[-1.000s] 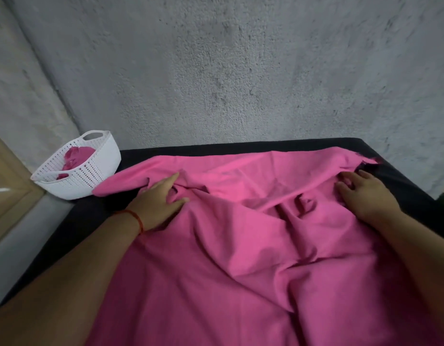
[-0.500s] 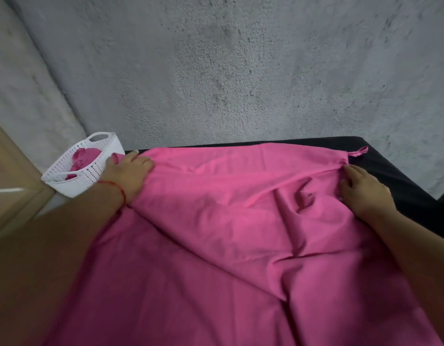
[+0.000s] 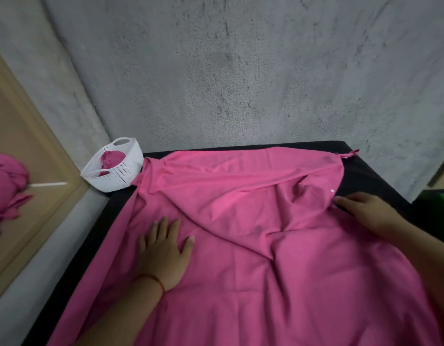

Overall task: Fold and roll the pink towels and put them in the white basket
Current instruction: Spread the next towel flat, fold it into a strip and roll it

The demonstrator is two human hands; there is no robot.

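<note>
A rough concrete wall (image 3: 240, 83) closes off the far edge of the black table (image 3: 370, 176), where a spread pink towel (image 3: 240, 196) leaves a bare strip at right and the white basket (image 3: 116, 173) stands open-topped at the far-left corner.

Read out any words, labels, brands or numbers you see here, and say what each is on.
None to read. The spread pink cloth towel, the white perforated plastic basket, the black tabletop and the rough grey wall bear no text.
The small white dot on the towel is no letter.
</note>
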